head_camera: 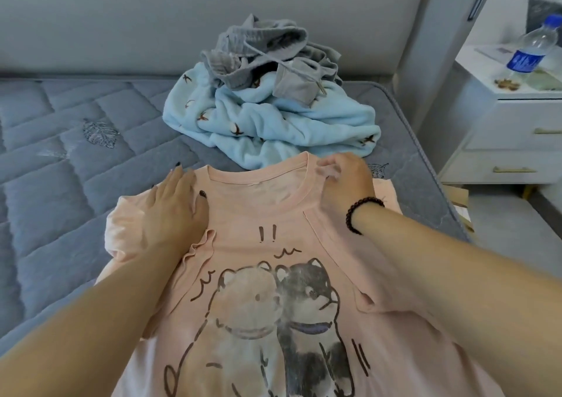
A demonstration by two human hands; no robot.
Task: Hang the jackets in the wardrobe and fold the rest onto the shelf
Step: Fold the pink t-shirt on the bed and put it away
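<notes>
1. A pink T-shirt lies front-up on the grey quilted mattress, its round neckline toward 12 o'clock and its hem running off the frame at 6 o'clock.
2. Its chest print shows two cartoon dogs side by side, one pale, one dark with a blue collar, with exclamation marks above them.
3. The left hand lies flat on the shirt's shoulder at 9 o'clock of the neckline, fingers straight and close together, nails dark.
4. The right hand, a dark bead bracelet at its wrist, pinches the shoulder fabric at 3 o'clock of the neckline.
5. At 12 o'clock of the shirt, a light-blue fleece garment is heaped under grey drawstring shorts.
</notes>
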